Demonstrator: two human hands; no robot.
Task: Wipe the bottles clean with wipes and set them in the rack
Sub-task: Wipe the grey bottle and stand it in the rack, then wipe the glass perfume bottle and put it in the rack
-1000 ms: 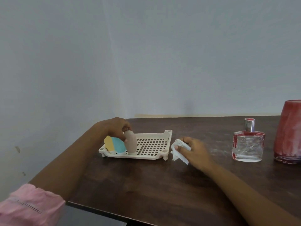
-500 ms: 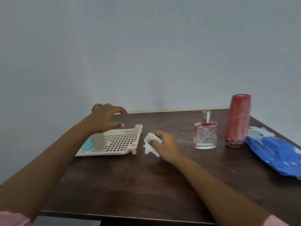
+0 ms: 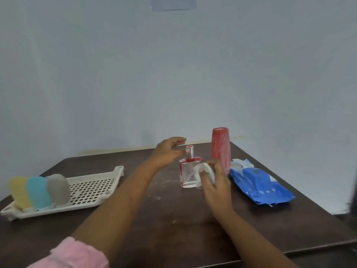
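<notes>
Dark wood table, matt w/ pale dusty smears. Cream plastic rack, perforated, semi-matt. Matt, soft-looking: yellow bottle, blue bottle, grey bottle. Clear glossy glass bottle w/ red trim. Tall red bottle cloudy, smeared. White wipe crumpled, cloth-like. Blue wipes pack: glossy crinkled film. Pink sleeve: fuzzy cloth.

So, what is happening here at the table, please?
A person is wiping bottles. The right hand holds a white wipe against the side of a clear glass bottle standing on the table. The left hand is at that bottle's spray top; whether its fingers grip it is unclear. A yellow bottle, a blue bottle and a grey bottle are in the white rack. A tall red bottle waits behind.
</notes>
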